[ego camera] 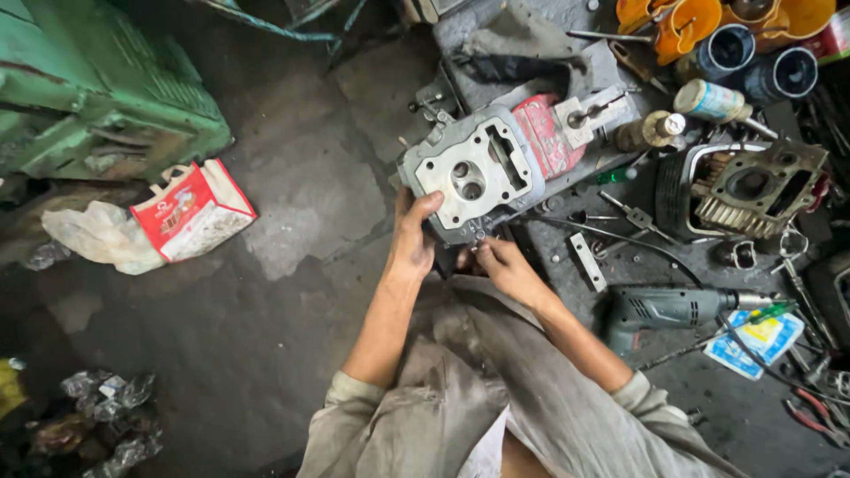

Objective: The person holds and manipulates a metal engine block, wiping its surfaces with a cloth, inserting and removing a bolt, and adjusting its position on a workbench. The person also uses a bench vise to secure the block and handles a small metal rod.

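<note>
Both hands on cylinder head.

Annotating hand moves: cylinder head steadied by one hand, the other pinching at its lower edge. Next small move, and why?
Probably keep the left hand bracing the cylinder head while the right hand works the small part at its lower edge; its fingers are already pinched there.

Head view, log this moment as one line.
left hand: gripping cylinder head edge | right hand: fingertips at its lower edge | electric drill: on floor, untouched
</note>
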